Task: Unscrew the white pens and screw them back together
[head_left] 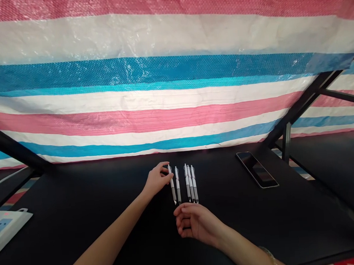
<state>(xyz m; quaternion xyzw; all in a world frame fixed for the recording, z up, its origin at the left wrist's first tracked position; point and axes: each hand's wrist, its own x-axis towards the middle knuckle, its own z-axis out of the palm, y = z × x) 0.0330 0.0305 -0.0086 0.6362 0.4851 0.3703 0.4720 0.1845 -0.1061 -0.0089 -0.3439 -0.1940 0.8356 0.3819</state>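
Several white click pens with grey grips lie side by side on the black table [126, 239], their tips toward me. My left hand [158, 180] has its thumb and index finger around the upper end of the leftmost pen [172, 186]. Just right of it is a second pen [177, 184], with a small space between. Farther right, three pens [190, 183] lie close together. My right hand [199, 224] rests below the pen tips, fingers loosely bent and apart, with nothing seen in it. Whether its fingertips touch the tips is unclear.
A dark-screened phone [257, 169] lies on the right of the table. At the left edge sits a white power strip [9, 228]. Black metal bars [301, 105] slant up on both sides. A striped plastic sheet [163, 97] hangs behind the table.
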